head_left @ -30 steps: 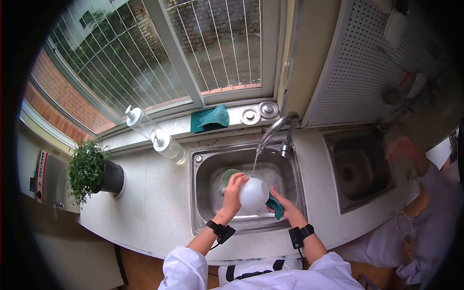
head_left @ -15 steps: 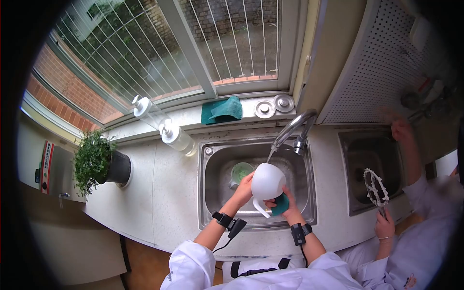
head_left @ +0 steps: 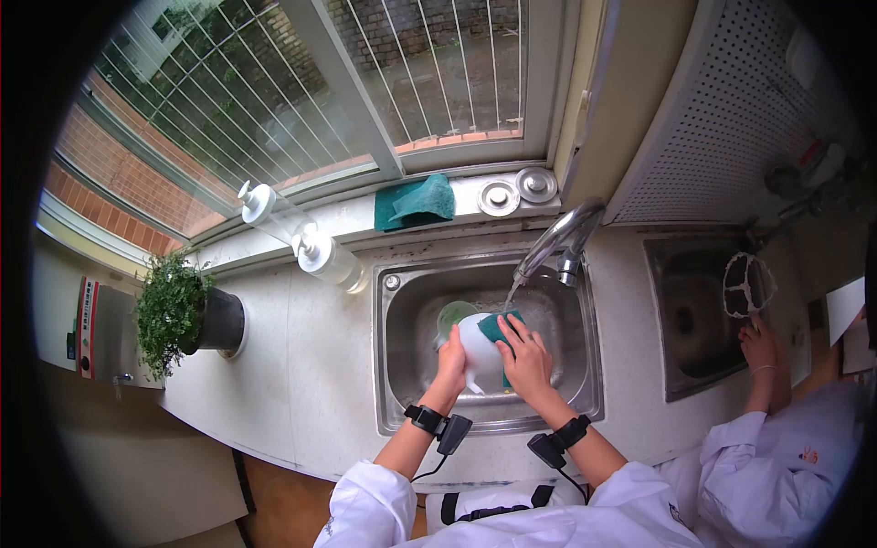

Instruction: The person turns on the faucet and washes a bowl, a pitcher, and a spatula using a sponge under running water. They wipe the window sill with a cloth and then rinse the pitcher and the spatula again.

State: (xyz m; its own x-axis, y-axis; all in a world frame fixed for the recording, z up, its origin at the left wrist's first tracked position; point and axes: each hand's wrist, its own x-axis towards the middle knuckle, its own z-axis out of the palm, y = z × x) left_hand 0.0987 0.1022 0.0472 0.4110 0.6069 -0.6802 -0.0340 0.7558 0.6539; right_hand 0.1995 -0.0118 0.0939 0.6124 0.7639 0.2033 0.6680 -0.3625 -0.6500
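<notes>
Over the sink basin (head_left: 416, 397), a white pitcher (head_left: 477, 349) lies tilted between my two hands, its handle pointing down toward me. My left hand (head_left: 449, 365) is closed around the pitcher's left side. My right hand (head_left: 528, 361) presses a green scouring pad (head_left: 493, 327) against the upper right of the pitcher. Water runs from the faucet (head_left: 548, 239) just beyond my right fingers. A pale green container (head_left: 451, 314) sits in the basin behind the pitcher, partly covered by it.
Two pump bottles (head_left: 329, 260) stand at the left back. More green pads (head_left: 416, 203) and two metal lids (head_left: 499, 198) rest on the sill. A potted plant (head_left: 219, 320) is at left. At right, a co-worker's hand (head_left: 760, 352) holds a coated whisk attachment (head_left: 747, 285) over a second sink (head_left: 676, 365).
The pitcher has turned and come down lower in the basin. My right hand has moved with the pad from underneath to its upper side. The co-worker's whisk has moved over the other sink.
</notes>
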